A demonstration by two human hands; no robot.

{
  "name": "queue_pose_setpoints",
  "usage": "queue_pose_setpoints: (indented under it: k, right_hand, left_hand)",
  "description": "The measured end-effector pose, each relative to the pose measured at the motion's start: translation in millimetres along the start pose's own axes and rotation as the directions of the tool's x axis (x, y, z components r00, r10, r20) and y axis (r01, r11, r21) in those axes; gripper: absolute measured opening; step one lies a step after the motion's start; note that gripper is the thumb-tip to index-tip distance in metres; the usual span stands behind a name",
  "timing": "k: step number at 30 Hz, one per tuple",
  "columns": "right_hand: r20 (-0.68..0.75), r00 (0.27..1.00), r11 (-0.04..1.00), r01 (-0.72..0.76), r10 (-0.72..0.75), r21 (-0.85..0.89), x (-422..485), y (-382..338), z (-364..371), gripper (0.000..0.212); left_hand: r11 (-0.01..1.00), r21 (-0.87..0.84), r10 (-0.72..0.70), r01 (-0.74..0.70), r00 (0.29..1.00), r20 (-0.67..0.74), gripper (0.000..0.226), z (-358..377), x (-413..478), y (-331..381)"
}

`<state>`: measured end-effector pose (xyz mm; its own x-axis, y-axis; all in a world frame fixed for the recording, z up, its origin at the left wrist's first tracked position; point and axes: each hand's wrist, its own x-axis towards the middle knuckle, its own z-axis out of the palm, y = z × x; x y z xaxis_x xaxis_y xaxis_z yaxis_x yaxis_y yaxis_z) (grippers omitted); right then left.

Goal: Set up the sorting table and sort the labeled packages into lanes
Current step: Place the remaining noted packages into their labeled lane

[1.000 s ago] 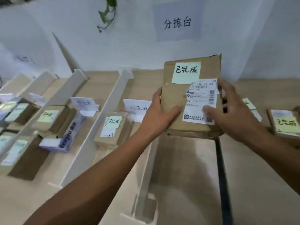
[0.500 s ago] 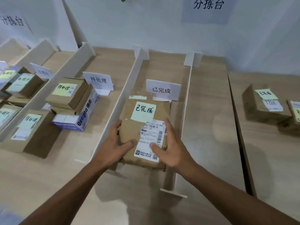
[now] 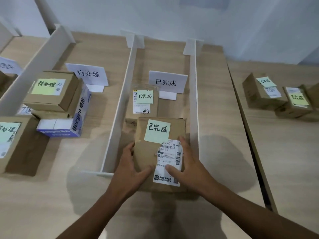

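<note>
Since its green note [image 3: 158, 130] reads 已完成, the package [image 3: 151, 152] goes to the lane whose sign [image 3: 167, 82] carries the same characters. It lies directly in front of that sign, at the lane's mouth.

- Left hand [image 3: 129, 169]: grips the package's left edge, thumb over the top face.
- Right hand [image 3: 189, 168]: grips the right edge, thumb on the shipping label [image 3: 170, 149]. A grip on both sides probably keeps the package square between the dividers.
- Left divider [image 3: 120, 104] and right divider [image 3: 194, 104] flank the sign. The package nearly fills the gap between them.
- Second package [image 3: 144, 102]: just in front-left of the sign, same note text, so already sorted. The held package's far edge is close to it; I cannot tell whether they touch.
- I cannot tell whether the held package rests fully on the bench [image 3: 221, 152].
- Well right of the sign, beyond the lanes: noted boxes [image 3: 262, 94], probably unsorted.
- Left of the sign: 待处理 sign [image 3: 88, 73] with matching boxes.

Judgement: placement nearly done; release remains.
</note>
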<state>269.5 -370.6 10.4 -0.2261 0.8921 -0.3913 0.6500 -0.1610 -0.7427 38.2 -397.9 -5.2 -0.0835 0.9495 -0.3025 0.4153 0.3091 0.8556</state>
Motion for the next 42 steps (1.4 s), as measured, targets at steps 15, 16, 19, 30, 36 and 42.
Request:
queue_pose_setpoints:
  k: [15,16,19,30,36,42]
  right_hand:
    - [0.004,0.994,0.986,-0.107,0.109,-0.128,48.8,14.6,32.1,0.107]
    - [0.001,0.994,0.986,-0.106,0.107,-0.126,48.8,14.3,31.6,0.107]
    - [0.019,0.994,0.986,-0.105,0.109,-0.128,46.2,10.9,28.8,0.105]
    - [-0.378,0.926,0.999,0.032,-0.021,0.023,-6.6,23.3,-138.3,0.075]
    - [-0.588,0.807,0.997,-0.026,0.064,0.072,-57.1,100.3,-284.6,0.076]
    - [-0.613,0.786,0.992,-0.007,0.084,0.127,-61.0,176.8,-379.7,0.074]
  left_hand:
    - [0.987,0.06,-0.148,0.15,0.989,-0.03,0.101,21.3,37.2,-23.5]
    - [0.987,0.066,-0.146,0.148,0.989,-0.032,0.101,21.6,37.2,-23.7]
    - [0.987,0.096,-0.128,0.129,0.992,-0.021,0.104,21.2,35.3,-19.0]
    - [0.931,0.274,0.297,-0.243,0.938,-0.178,0.068,58.3,52.6,97.3]
    - [0.837,0.246,0.484,-0.488,0.871,0.082,0.063,158.4,93.1,188.4]
    - [0.822,0.238,0.492,-0.518,0.855,0.161,0.067,271.9,131.0,274.7]
